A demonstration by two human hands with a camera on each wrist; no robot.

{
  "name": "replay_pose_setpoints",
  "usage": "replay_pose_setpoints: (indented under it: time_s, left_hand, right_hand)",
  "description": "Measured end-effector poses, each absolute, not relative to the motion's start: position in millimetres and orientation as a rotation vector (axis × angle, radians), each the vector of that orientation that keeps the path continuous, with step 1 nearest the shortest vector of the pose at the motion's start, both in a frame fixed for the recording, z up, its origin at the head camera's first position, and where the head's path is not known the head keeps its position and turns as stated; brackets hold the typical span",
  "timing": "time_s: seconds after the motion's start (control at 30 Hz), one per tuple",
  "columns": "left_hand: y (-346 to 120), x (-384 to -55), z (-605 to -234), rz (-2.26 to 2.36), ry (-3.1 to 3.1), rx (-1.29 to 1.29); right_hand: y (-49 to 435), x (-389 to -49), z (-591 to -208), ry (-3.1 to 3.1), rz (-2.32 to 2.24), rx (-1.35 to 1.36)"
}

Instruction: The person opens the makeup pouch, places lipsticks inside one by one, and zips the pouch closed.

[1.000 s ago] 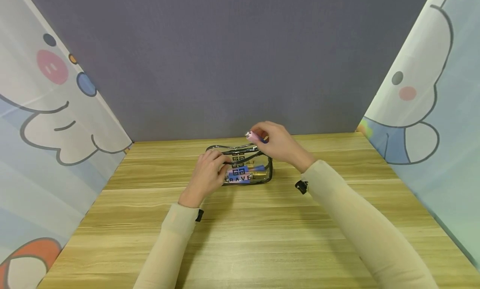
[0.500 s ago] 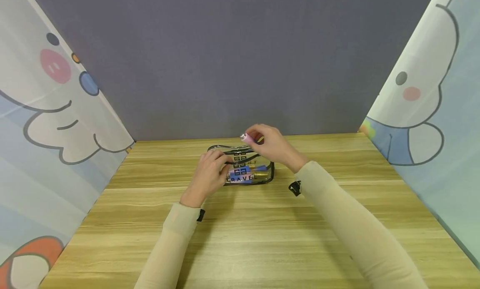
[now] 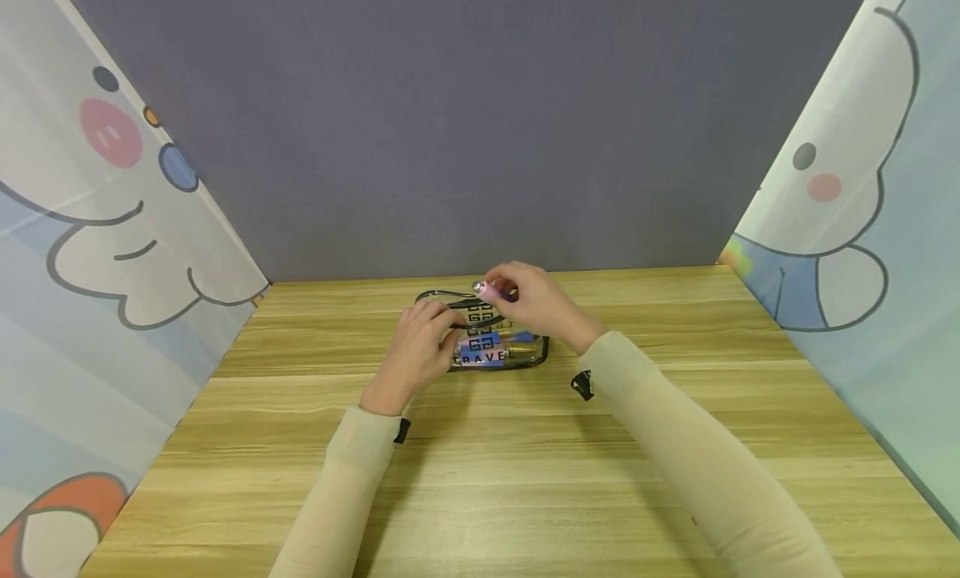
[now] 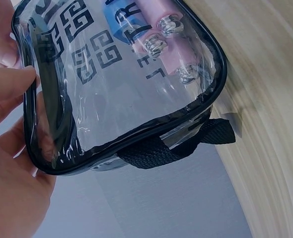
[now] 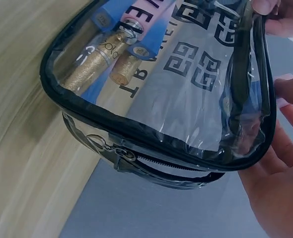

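Note:
A clear pouch (image 3: pixel 542 349) with black piping and "TRAVEL" lettering stands on the table. My left hand (image 3: pixel 420 338) pinches its upper left rim, with fingers on both sides of the edge in the left wrist view. Between thumb and fingers, my right hand (image 3: pixel 528 298) holds a pink-and-blue lipstick (image 3: pixel 491 293) with a silver knob end, tilted at the pouch's top opening. Through the plastic in the right wrist view, its blue end shows beside the right fingers (image 5: pixel 275 173). Several pink-and-blue lipsticks (image 4: pixel 161 12) and gold glittery tubes (image 5: pixel 89 67) lie at the pouch's bottom.
The pouch's zipper (image 5: pixel 171 163) is at its top edge, with a metal ring pull (image 5: pixel 107 144). A black fabric loop (image 4: pixel 186 146) sticks out at the other end. The wooden table (image 3: pixel 480 478) meets a grey panel (image 3: pixel 480 128) behind; cartoon curtains (image 3: pixel 840 186) flank it.
My right hand has moved left and down with the lipstick, from above the pouch's right side to its opening. The left hand keeps its grip on the rim.

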State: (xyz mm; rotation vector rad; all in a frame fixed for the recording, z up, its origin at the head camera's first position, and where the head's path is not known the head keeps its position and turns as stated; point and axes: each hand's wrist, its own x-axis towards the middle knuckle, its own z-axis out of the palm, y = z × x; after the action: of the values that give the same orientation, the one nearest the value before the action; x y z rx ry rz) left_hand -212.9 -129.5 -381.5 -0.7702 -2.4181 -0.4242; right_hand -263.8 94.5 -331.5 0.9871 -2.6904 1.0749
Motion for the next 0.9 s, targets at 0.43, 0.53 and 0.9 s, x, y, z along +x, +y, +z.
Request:
replay_pose_setpoints:
  time_s: [0.43, 0.53, 0.9]
  left_hand:
    - [-129.8, -211.0, -380.4, -0.418, -2.429, -0.772]
    - [-129.9, -210.9, -380.8, -0.416, -2.424, -0.773]
    - [-130.0, -211.6, -381.6, -0.431, -2.401, -0.774]
  right_hand:
    - [85.8, -258.0, -328.3, -2.797, 0.735, 0.983]
    - [85.6, -257.6, -327.7, -2.800, 0.727, 0.989]
    - [92.1, -251.4, -325.6, -2.785, 0.725, 0.974]
